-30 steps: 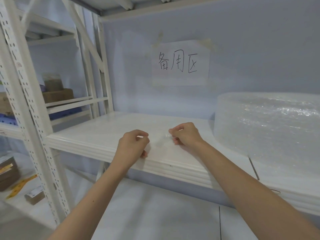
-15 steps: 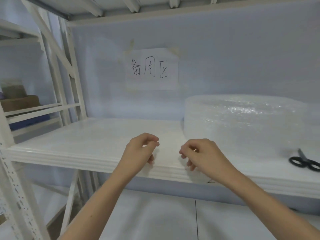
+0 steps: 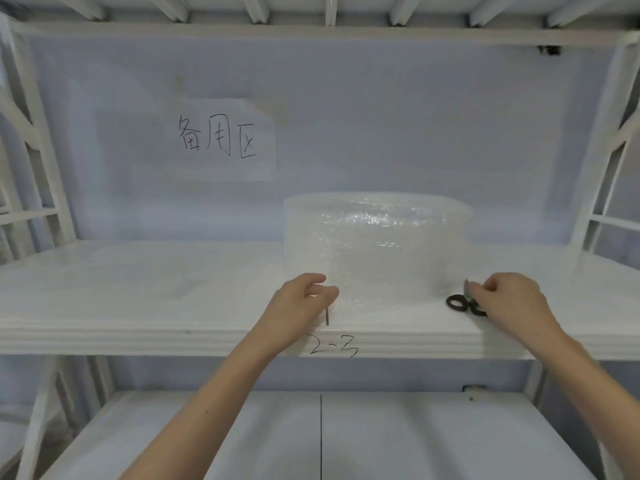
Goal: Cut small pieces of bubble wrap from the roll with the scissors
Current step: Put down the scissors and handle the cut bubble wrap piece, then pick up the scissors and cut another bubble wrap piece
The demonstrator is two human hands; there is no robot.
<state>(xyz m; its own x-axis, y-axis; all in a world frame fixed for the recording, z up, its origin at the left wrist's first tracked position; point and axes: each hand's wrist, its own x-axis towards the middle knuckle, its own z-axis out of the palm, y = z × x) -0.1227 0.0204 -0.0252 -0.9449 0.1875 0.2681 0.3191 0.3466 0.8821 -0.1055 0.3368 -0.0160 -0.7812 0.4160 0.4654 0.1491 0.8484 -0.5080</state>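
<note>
At the far left stands a white metal rack post [image 3: 52,188] with slanted bars. On the pale blue back wall hangs a white paper sign with black hand-written marks [image 3: 218,140], stuck up with tape. Below it runs a long white shelf board [image 3: 138,289], and its front edge has "2-3" written on it in black.

The left hand [image 3: 298,308] reaches over the front of the shelf. Its thumb and fingers are curled close together in a pinch, right at the lower left edge of the roll. I cannot tell if it has bubble wrap between its fingers, because the wrap is see-through there.

In the middle of the shelf stands the big round roll of clear bubble wrap [image 3: 377,244]. It is upright and shiny on top.

Just to the right of the roll lie the black-handled scissors [image 3: 462,302], flat on the shelf. The right hand [image 3: 512,299] is over them with its fingers bent, touching them near the blade. One black loop shows; the hand hides part of the other.

Under the shelf is another white board [image 3: 311,438].
</note>
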